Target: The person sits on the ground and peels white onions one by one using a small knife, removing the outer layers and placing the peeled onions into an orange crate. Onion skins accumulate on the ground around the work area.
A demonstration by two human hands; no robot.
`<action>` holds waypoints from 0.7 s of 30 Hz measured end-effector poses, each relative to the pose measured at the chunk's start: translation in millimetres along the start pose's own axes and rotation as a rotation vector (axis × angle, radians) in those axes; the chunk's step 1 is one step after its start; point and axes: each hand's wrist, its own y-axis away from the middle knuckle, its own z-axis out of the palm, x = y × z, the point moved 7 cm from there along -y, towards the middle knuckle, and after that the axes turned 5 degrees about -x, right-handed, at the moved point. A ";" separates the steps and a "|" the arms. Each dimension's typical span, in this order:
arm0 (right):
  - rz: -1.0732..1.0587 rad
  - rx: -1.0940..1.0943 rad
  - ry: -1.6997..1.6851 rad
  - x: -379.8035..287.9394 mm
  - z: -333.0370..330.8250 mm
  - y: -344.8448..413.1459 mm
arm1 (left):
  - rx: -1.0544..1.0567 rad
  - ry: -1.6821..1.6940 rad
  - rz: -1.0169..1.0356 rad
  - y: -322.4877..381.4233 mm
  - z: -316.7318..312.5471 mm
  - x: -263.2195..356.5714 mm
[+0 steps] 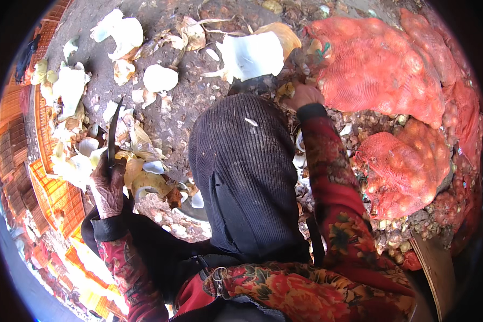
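My left hand [106,181] grips a knife [113,129], its narrow dark blade pointing up and away from me. Around that hand lie pale onion skins and peeled layers [135,169]. My right hand [306,96] reaches down past my knee to the floor, beside a full red mesh sack of onions [378,64]. A yellowish-brown piece [285,91], perhaps an onion or its skin, is at the right fingertips; their grip on it is partly hidden. Between my arms, my knee [245,173] in dark ribbed cloth covers part of the ground.
A smaller mesh sack of onions [406,169] sits nearer on the right, among loose small onions [398,237]. A wooden board [436,273] stands at lower right. Orange plastic crates [58,197] line the left. Large white pieces [251,56], overexposed, lie on the dirty floor ahead.
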 end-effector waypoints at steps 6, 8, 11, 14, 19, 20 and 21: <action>-0.112 -0.258 0.056 -12.1 11.6 14.0 | -0.012 0.057 -0.001 1.5 3.4 -0.5; -0.180 -0.130 0.008 -9.8 32.6 40.8 | -0.021 0.028 0.004 4.5 2.8 4.5; -0.111 0.065 -0.126 19.6 61.1 60.9 | -0.046 -0.033 -0.028 8.5 6.5 6.0; -0.086 0.100 -0.253 31.6 67.7 59.4 | -0.051 -0.047 -0.105 7.6 2.4 -2.1; -0.132 -0.222 0.010 -8.2 44.2 39.9 | -0.039 -0.011 -0.071 3.7 3.3 -9.5; -0.122 -0.290 0.173 -5.2 51.0 27.9 | -0.042 -0.029 -0.043 2.1 4.0 -6.6; -0.106 -0.329 0.204 -1.6 56.3 17.3 | -0.050 -0.051 -0.067 2.1 3.9 -2.6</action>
